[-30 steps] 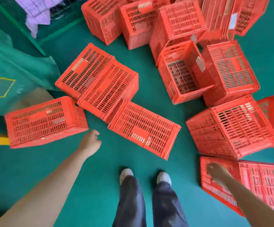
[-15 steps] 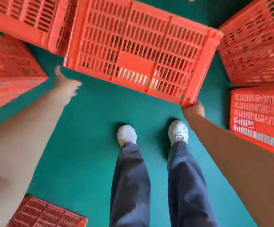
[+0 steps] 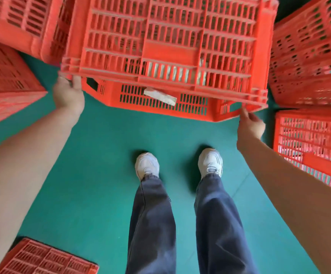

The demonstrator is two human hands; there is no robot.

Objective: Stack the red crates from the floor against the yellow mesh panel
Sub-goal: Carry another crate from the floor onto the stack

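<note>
While white shoes (image 3: 147, 165) stand on the smooth green floor (image 3: 93, 175), the left hand (image 3: 67, 95) and right hand (image 3: 250, 125) each grip a near corner of the tilted red crate (image 3: 170, 46), curled onto its rim, above that floor; other red crates (image 3: 308, 56) crowd both sides

One wide-angle head camera looks steeply down at the floor (image 3: 101, 155), close over both arms. The left hand (image 3: 68, 95) and right hand (image 3: 250, 126) lie mid-frame, the red crate (image 3: 170, 46) just beyond them.

Bare green floor (image 3: 105, 155) between left crate (image 3: 8, 89) and right crate (image 3: 310, 139), held crate (image 3: 170, 46) ahead.
</note>
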